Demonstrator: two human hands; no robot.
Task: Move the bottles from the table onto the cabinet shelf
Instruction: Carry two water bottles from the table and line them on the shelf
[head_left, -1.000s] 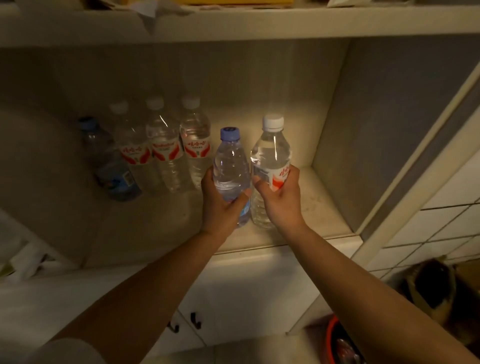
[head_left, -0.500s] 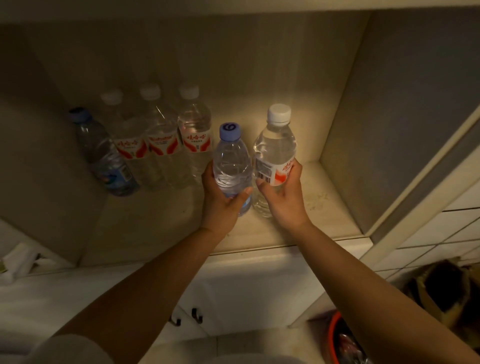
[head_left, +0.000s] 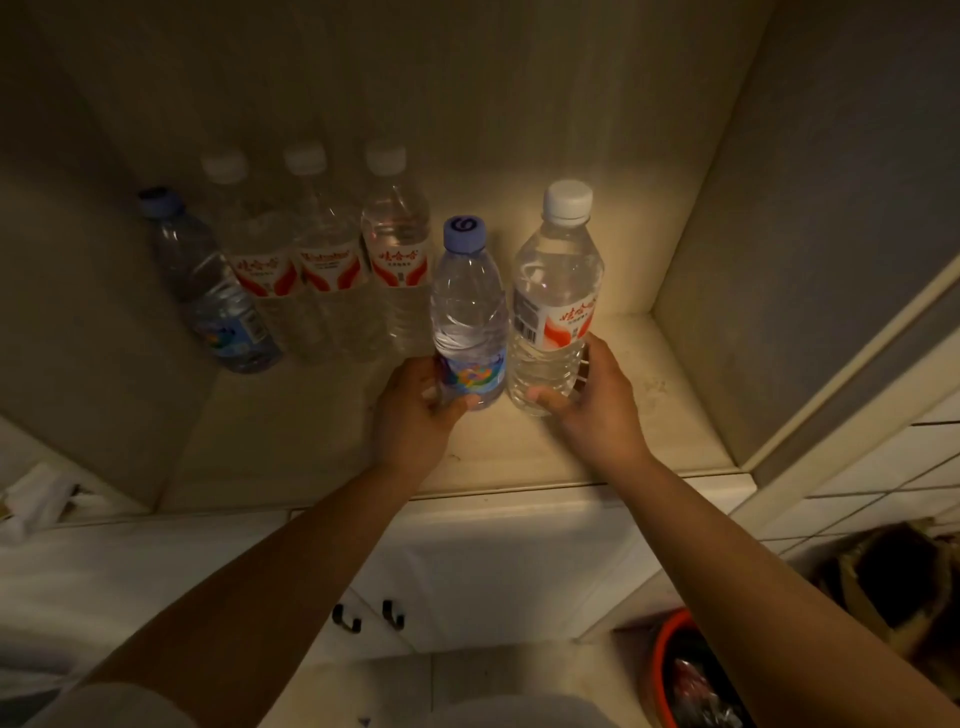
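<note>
Two grips are shown at the front of the cabinet shelf (head_left: 597, 457). The left hand (head_left: 415, 410) is curled around the lower body of the blue-capped bottle (head_left: 467, 322), the thumb lying across its coloured label; the right hand (head_left: 597, 400) is wrapped around the ribbed base of the white-capped bottle (head_left: 558, 301), below its red and white label. Both bottles are held upright, long axes vertical, side by side and nearly touching, each lying directly ahead of its own hand. Their bases appear to be at, or just above, the shelf floor; contact cannot be confirmed from this view. The placing step is judged almost complete, with only the loosening of each grip and a straight withdrawal toward the body left. Behind and to the left, a row of three white-capped bottles (head_left: 322, 270) with red labels is seen standing against the back wall, with a second blue-capped bottle (head_left: 208, 291) at its far left. The blue-capped bottle in the left grip stands just beside the nearest bottle of that row, so the left hand is the one to be drawn back with more care. Below the shelf, cupboard doors with dark handles (head_left: 369, 616) are visible, and a red bucket (head_left: 670, 670) at lower right.
</note>
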